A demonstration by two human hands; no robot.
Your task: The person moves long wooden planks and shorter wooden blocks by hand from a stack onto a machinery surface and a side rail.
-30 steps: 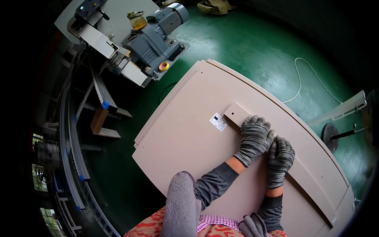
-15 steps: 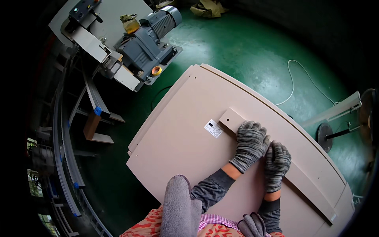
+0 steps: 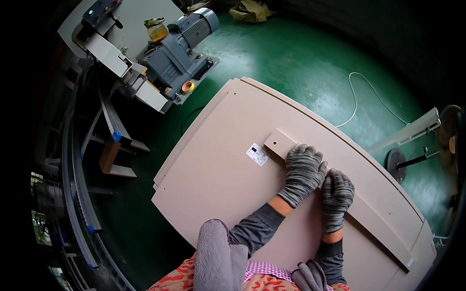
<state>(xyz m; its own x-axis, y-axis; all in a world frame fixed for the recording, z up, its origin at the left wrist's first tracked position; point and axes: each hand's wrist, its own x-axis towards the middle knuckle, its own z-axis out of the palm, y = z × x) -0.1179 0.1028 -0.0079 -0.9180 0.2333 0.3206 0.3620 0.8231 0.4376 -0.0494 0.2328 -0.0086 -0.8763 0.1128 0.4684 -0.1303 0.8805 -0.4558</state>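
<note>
A long, narrow pinkish-beige board point(image 3: 381, 233) lies slantwise over a wide panel point(image 3: 208, 145) of the same colour. Near its far left end is a small dark hole. My left hand point(image 3: 303, 172), in a grey striped knit glove, is wrapped over the board with its fingers curled at the far edge. Close beside it, my right hand point(image 3: 337, 196) in a matching glove has its fingers bent onto the same board. The thumbs almost meet between them; what the fingertips touch underneath is hidden. A white printed label point(image 3: 257, 154) is on the panel, left of the board.
A grey motor point(image 3: 177, 53) with a yellow tape roll point(image 3: 188, 87) stands at the far left by a machine. Metal rails point(image 3: 80, 194) run down the left side. A white cable point(image 3: 354, 97) lies on the green floor; a dark disc point(image 3: 397, 165) is at right.
The whole view has shifted slightly, so the panel and machines sit a little further left. Both hands keep their hold on the narrow board, with little change in their pose.
</note>
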